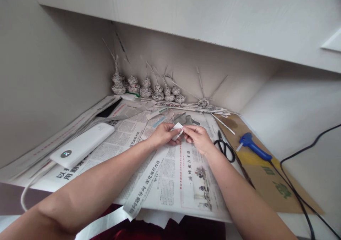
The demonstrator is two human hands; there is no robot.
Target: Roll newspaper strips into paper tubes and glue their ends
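A small white piece of paper (pixel 178 129), seemingly folded newspaper, is held between both hands over the newspaper-covered table. My left hand (pixel 165 133) pinches its left side, thumb on top. On the right edge, the thumb and fingertips of my right hand (pixel 198 137) close on the paper's corner. A long cut newspaper strip (pixel 145 186) slants below my left hand toward my lap; whether it joins the held piece I cannot tell. Black-handled scissors (pixel 225 148) lie just right of my right hand.
A blue glue gun (pixel 254 147) with a black cord lies on cardboard (pixel 282 186) at right. A white device (pixel 85 144) with a cable sits at left. Several woven paper gourds (pixel 146 88) line the back wall, behind thin paper rods (pixel 183 106). A sloping panel (pixel 186 12) overhangs them.
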